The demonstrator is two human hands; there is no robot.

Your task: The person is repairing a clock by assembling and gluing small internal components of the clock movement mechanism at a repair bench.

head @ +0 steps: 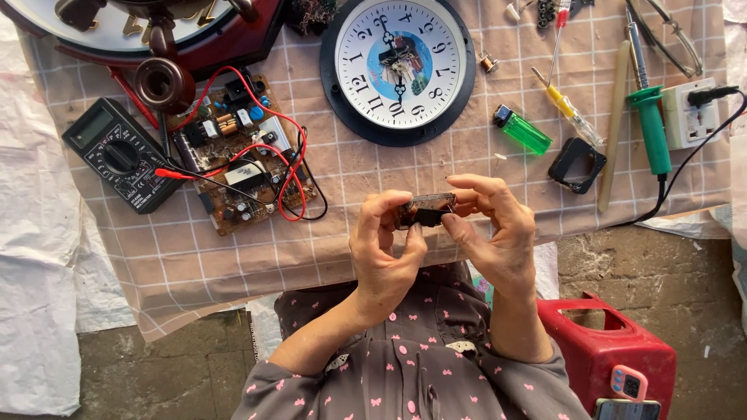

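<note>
Spreading beyond both hands, a checked cloth (233,257) is seen, covering the work surface. Ahead of the hands a round wall clock (397,66) lies face up, hands fitted. Ahead and leftward, a bare circuit board (241,155) with red and black leads, and a black multimeter (117,154), are laid out. Ahead and rightward, a green soldering iron (650,128), a yellow screwdriver (566,107) and a green lighter (523,131) are listed. A small dark clock movement (425,210) is pinched between left hand (383,257) and right hand (498,233), fingers closed narrowly on it. The movement is judged to be out of any clock, with refitting left. Nothing blocks the hands.
</note>
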